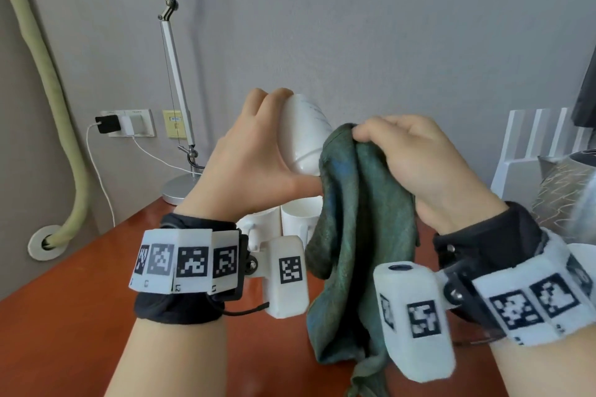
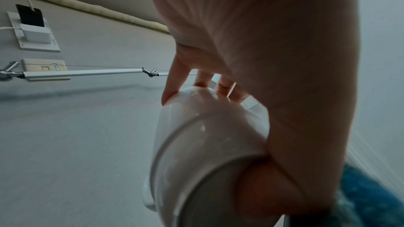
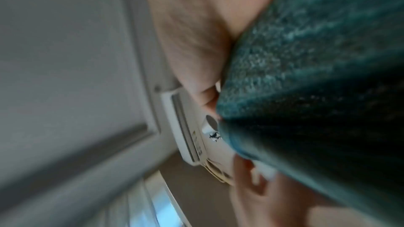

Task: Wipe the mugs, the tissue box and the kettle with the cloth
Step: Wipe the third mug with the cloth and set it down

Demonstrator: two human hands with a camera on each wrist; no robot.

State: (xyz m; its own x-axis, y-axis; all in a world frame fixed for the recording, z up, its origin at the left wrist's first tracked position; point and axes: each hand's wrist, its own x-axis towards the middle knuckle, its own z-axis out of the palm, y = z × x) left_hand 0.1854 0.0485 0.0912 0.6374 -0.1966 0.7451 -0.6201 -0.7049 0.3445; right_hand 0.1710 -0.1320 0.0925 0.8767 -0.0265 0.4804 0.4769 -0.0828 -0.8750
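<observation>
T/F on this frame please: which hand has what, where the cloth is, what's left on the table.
1. The left hand grips a white ceramic mug lifted off the table. True.
2. The right hand is empty. False: it grips the green-blue cloth.
3. The cloth lies flat on the red-brown wooden table. False: it hangs from the right hand beside the mug.
4. Two more white mugs stand on the table below the hands. True.
</observation>
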